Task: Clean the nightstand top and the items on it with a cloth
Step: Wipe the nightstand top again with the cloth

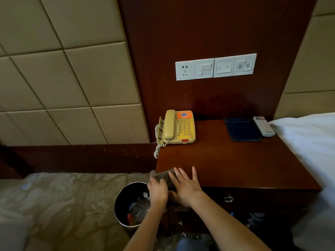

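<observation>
At the front left corner of the table (pixel 226 160), both hands are on the cloth (pixel 164 175). The left hand (pixel 158 192) curls round its bunched end, probably so it won't slide off over the bin (pixel 119 211). The right hand (pixel 184 187) lies flat, fingers (pixel 194 173) spread, pressing it to the wood for a wipe. The cloth looks grey-brown, crumpled and half hidden. The phone (pixel 178 127), dark pad (pixel 242 129) and remote (pixel 264 126) sit along the back edge.
</observation>
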Action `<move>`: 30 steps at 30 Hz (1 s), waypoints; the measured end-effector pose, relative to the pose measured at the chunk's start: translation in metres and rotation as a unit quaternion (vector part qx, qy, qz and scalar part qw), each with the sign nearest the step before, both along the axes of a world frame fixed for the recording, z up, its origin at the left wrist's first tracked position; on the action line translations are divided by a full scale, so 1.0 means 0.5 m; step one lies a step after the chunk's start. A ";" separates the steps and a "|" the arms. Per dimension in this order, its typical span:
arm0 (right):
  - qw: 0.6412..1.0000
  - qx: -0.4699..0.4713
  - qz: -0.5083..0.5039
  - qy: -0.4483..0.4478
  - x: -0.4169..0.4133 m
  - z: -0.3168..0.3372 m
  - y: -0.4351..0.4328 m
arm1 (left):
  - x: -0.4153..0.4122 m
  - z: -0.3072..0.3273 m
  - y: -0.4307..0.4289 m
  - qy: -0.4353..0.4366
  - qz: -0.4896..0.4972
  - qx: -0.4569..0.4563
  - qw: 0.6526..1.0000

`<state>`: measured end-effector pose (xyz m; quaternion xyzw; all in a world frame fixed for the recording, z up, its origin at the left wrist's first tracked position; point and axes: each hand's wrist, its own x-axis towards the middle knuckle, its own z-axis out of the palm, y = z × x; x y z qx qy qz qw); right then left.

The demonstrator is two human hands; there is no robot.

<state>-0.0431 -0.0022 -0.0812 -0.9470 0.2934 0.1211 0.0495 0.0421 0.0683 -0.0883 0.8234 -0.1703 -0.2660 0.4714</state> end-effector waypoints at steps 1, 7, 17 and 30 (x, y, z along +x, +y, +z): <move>1.000 0.000 -0.002 0.000 0.001 -0.003 -0.002 | 0.009 -0.003 -0.008 0.002 0.008 0.004 1.000; 0.999 0.013 0.002 -0.036 0.032 -0.024 -0.017 | 0.075 -0.032 -0.054 0.000 -0.007 0.060 0.998; 0.997 0.016 0.004 -0.075 0.122 -0.032 -0.101 | 0.186 -0.047 -0.176 0.070 -0.044 0.074 0.994; 0.985 -0.021 0.088 -0.144 0.126 -0.043 -0.122 | 0.197 -0.046 -0.174 0.115 -0.102 0.002 0.988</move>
